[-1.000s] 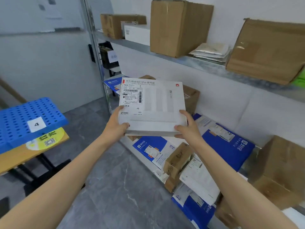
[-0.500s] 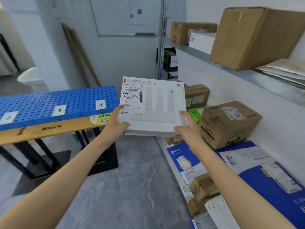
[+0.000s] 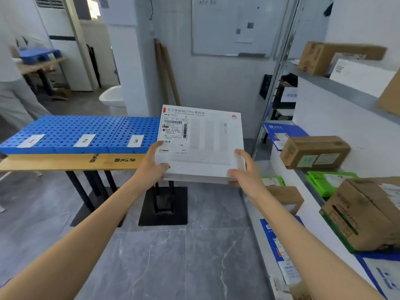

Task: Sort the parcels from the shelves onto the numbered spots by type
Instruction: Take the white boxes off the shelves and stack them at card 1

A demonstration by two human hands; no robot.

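Observation:
A flat white box [image 3: 205, 144] with a shipping label and red logo is held level in front of me. My left hand [image 3: 151, 164] grips its near left corner, thumb on top. My right hand [image 3: 243, 169] grips its near right corner. Behind the box, a blue perforated board [image 3: 65, 131] lies on a wooden table [image 3: 65, 162] and carries white cards numbered 1 [image 3: 31, 140], 2 [image 3: 84, 140] and 3 [image 3: 135, 141]. The box hides the board's right end.
Metal shelves [image 3: 337, 87] on the right hold brown cartons [image 3: 313, 151], green packets [image 3: 329, 182] and blue mailers [image 3: 281, 131]. A person [image 3: 13, 87] stands at far left. A whiteboard [image 3: 233, 27] hangs on the back wall. The table's black foot [image 3: 163, 205] stands on the grey floor.
My view has swung left from the shelves toward the table; cards 1, 2 and 3 now show. The white box stays gripped by both hands in the same way.

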